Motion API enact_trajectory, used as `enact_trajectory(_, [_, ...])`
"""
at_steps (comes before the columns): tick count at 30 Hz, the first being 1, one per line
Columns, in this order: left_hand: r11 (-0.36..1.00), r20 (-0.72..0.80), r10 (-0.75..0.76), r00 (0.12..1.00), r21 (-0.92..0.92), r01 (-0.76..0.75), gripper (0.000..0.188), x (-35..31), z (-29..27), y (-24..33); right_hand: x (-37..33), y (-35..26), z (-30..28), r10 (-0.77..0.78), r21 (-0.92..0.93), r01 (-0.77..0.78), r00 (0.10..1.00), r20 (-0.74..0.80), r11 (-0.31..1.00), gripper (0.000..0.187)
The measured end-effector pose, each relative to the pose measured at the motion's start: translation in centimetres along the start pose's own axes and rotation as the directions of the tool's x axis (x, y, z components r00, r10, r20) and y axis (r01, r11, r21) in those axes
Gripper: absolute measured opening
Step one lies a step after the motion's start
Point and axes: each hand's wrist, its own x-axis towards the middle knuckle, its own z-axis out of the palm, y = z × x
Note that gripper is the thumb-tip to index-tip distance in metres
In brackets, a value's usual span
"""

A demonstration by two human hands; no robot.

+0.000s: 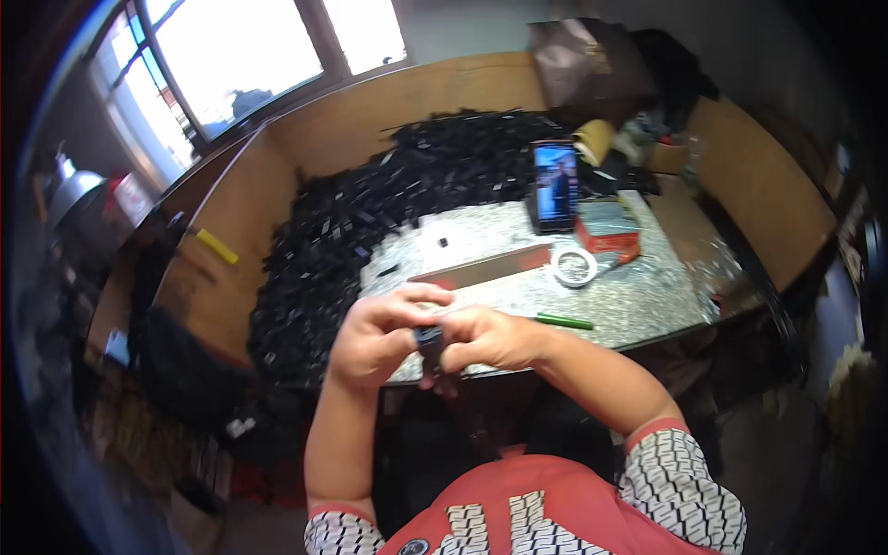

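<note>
Head view. Black piece (427, 337), one: at the near edge of the bench (647, 301), grip of left hand (372, 340) and right hand (495, 339) both grasping it. Advised handling: left steadying, right pressing evenly, fingertips clear of edges.

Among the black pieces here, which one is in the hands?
The black piece between the left hand and right hand; the others lie in the heap or loose on the speckled tabletop.

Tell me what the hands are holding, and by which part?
The left hand and right hand hold a small black piece between them, by its sides. It is too blurred to tell which end is which.
</note>
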Motion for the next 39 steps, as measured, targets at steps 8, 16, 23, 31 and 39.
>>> enact_trajectory(8, [0.889,-0.547,0.093,0.832,0.422,0.178,0.030,-1.5,3.3,1.0,0.4,0.3,1.2,-0.500,-0.629,0.217,0.806,-0.316,0.747,0.025])
enact_trajectory(16, [0.626,-0.523,0.262,0.811,0.732,0.269,0.024,-0.6,4.9,-0.2,-0.3,1.9,0.4,-0.615,-0.691,0.271,0.724,-0.313,0.670,0.027])
enact_trajectory(23, [0.657,-0.356,-0.045,0.933,0.693,0.296,0.022,-1.3,3.2,2.2,-1.0,1.4,0.1,-0.374,-0.456,0.226,0.888,-0.266,0.861,0.027])
enact_trajectory(31, [0.476,-0.119,0.028,0.992,0.875,0.091,0.019,0.0,6.0,0.4,-3.6,1.5,0.4,-0.394,-0.454,0.191,0.823,-0.408,0.870,0.032])
enact_trajectory(39, [0.172,-0.086,0.226,0.970,0.984,0.047,0.023,1.5,11.9,-3.3,-6.1,4.4,0.9,-0.584,-0.672,0.099,0.597,-0.550,0.734,0.025])
